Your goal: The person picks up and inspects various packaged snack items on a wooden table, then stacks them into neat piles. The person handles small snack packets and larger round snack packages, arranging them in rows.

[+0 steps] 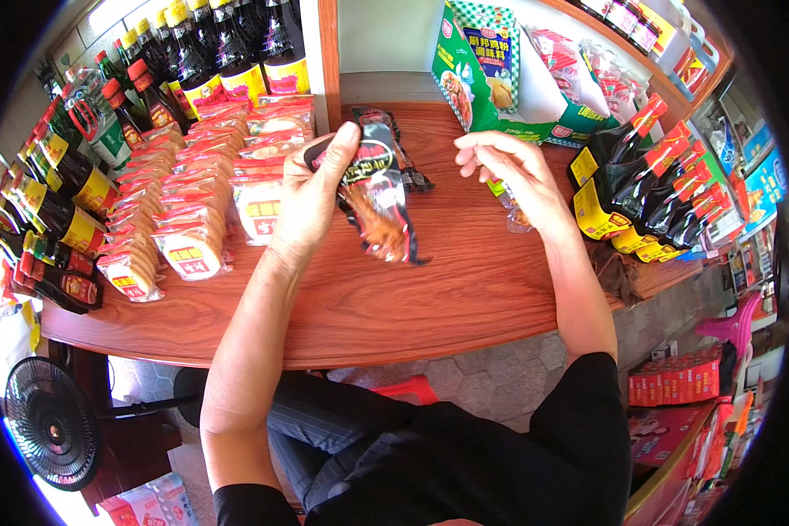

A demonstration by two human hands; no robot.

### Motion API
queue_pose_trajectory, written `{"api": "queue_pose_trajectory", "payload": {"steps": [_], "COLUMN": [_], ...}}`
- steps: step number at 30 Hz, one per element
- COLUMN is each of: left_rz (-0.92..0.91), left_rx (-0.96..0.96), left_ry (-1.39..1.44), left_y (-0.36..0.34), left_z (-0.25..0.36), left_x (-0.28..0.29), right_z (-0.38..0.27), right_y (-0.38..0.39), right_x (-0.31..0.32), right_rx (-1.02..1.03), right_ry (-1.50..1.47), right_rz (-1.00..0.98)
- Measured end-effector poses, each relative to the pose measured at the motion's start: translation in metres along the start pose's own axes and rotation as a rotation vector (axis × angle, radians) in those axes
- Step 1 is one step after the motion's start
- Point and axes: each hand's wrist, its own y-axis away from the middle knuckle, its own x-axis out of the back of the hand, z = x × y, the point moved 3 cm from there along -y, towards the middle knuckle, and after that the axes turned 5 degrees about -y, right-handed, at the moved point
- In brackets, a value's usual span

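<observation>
My left hand pinches the top of a black and clear snack packet; a browned, drumstick-like piece of meat shows through its window. Behind it, another dark packet lies on the wooden counter, partly covered by the held one. To the right, my right hand hovers with fingers loosely bent and apart. Just under its palm is a small clear packet with a yellow-green corner and brownish contents, mostly hidden by the hand.
Rows of bagged round biscuits stand on the left, with dark sauce bottles behind them. A green display box of packets sits at the back. More dark bottles line the right edge. A black fan is at lower left.
</observation>
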Motion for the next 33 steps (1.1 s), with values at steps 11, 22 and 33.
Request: {"api": "queue_pose_trajectory", "payload": {"steps": [11, 22, 33], "left_rz": [-0.088, -0.26, -0.346], "left_rx": [0.17, 0.172, 0.044], "left_ry": [0.07, 0.072, 0.088], "left_y": [0.007, 0.009, 0.021], "left_z": [-0.014, -0.012, -0.019], "left_x": [-0.015, -0.023, -0.045], "right_z": [-0.012, -0.016, -0.01], "right_y": [0.024, 0.025, 0.022], "right_x": [-0.074, -0.059, -0.047], "right_rx": [0.192, 0.426, 0.486], "right_ry": [0.201, 0.267, 0.313], "right_rz": [-0.046, 0.223, 0.379]}}
